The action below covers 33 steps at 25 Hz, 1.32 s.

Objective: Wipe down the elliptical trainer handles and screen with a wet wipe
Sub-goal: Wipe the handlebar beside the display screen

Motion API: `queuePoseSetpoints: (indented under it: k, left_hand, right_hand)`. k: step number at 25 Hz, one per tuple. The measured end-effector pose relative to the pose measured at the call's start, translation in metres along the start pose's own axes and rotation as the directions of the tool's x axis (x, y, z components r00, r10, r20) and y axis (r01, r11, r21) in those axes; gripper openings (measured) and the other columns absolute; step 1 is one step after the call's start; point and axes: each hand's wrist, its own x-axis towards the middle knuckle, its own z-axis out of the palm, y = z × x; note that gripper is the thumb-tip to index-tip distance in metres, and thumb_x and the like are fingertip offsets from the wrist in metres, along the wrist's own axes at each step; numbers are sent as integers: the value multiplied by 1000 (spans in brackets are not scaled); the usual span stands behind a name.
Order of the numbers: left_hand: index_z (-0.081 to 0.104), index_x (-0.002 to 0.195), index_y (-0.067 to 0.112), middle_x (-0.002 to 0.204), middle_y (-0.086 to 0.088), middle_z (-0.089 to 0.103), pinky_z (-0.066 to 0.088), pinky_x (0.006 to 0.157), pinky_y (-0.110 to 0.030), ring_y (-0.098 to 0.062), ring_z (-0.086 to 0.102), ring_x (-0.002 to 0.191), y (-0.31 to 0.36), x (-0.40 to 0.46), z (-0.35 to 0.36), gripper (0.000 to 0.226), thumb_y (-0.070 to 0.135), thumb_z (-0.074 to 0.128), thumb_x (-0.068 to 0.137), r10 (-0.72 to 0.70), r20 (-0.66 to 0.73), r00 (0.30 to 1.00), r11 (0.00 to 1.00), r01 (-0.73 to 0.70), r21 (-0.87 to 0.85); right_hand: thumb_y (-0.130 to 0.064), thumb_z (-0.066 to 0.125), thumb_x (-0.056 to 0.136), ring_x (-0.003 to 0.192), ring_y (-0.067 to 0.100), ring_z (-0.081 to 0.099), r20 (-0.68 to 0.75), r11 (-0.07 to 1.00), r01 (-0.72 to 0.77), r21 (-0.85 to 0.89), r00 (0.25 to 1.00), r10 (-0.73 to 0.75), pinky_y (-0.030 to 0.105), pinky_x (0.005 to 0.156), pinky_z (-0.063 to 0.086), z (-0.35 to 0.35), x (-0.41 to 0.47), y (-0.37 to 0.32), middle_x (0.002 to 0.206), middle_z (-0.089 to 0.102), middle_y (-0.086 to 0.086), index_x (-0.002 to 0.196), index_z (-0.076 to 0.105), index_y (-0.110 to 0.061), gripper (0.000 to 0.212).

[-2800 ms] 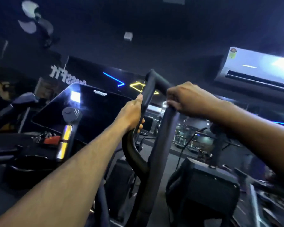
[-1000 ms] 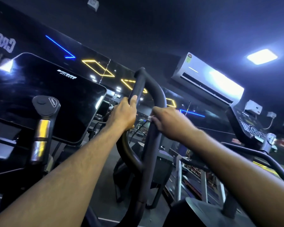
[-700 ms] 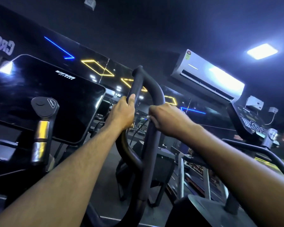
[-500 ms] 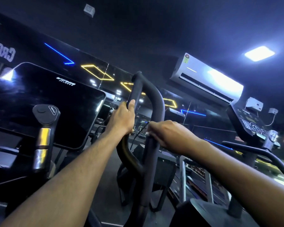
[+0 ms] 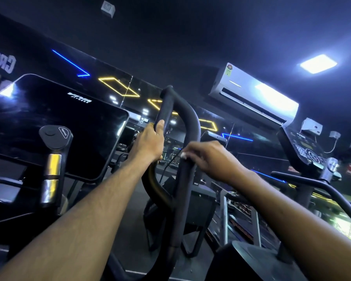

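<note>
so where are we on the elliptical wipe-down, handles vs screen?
Done: nothing provably; no surface shows wipe marks. In hand: the right hand presses a bit of white wipe onto the outer bar of the looped handle, while the left hand grips its inner bar. Left: the screen and the silver-banded grip, neither touched now.
</note>
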Motion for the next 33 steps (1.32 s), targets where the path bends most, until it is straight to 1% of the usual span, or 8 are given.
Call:
queuePoseSetpoints:
  k: [4,9,12,16,20,26,29,33]
  left_hand:
    - [55,125,14,92,-11,70,48,51,-30,-20,66,62,4,-3,0,57,58,23,110,-22,0,1000,1000,22,22]
    - [54,127,13,90,-10,68,50,50,-30,-19,66,62,4,-6,-1,57,58,23,110,-23,14,1000,1000,23,10]
    - [55,123,14,89,-9,68,57,56,-35,-20,67,62,4,-5,-1,56,58,23,110,-17,11,1000,1000,17,-2]
    - [55,122,14,86,-10,68,63,61,-41,-21,67,60,2,-4,0,56,60,24,109,-28,20,999,999,29,-27]
    - [55,121,14,87,-11,69,65,65,-44,-22,68,61,3,-5,-1,56,60,24,109,-29,11,1000,999,29,-30]
    - [55,125,14,91,-12,70,62,62,-40,-22,70,62,3,-7,-1,59,60,23,109,-31,10,999,999,31,-10]
    - [54,125,14,92,-12,70,57,56,-35,-20,69,59,2,-6,-1,58,60,23,109,-26,10,1000,1000,26,-4]
    - [54,122,14,91,-12,70,57,56,-35,-19,68,59,2,-7,-1,57,60,24,109,-29,-2,1000,999,29,-19]
  right_hand:
    - [-22,62,99,82,9,66,-230,993,-54,109,970,78,26,72,45,25,2,-7,91,74,-8,103,70,-20,9]
    - [-19,60,102,80,0,64,-16,936,-6,353,1000,13,17,72,48,31,-47,-13,89,70,-19,106,70,-17,11]
    - [-21,61,102,82,1,66,-89,798,-110,593,976,201,20,73,50,24,-40,0,98,74,-11,107,71,-19,12]
    - [-20,55,105,68,-1,61,-169,597,-165,785,871,462,17,62,45,53,-32,-1,88,72,-6,100,61,-18,7]
    - [-19,55,105,95,27,70,-183,536,-127,834,854,488,39,80,57,75,-51,-17,101,74,3,98,58,-17,8]
    - [-15,56,103,88,5,64,-143,534,-151,832,871,470,22,79,51,91,-97,-49,96,72,-10,100,57,-6,10]
    - [-17,56,103,70,-1,57,-37,513,-193,836,914,404,15,64,45,77,-102,-49,82,68,-10,100,56,-6,11]
    - [-18,57,104,69,-3,58,-140,579,-191,793,868,477,14,64,44,57,-72,-23,89,70,-4,99,57,-14,7]
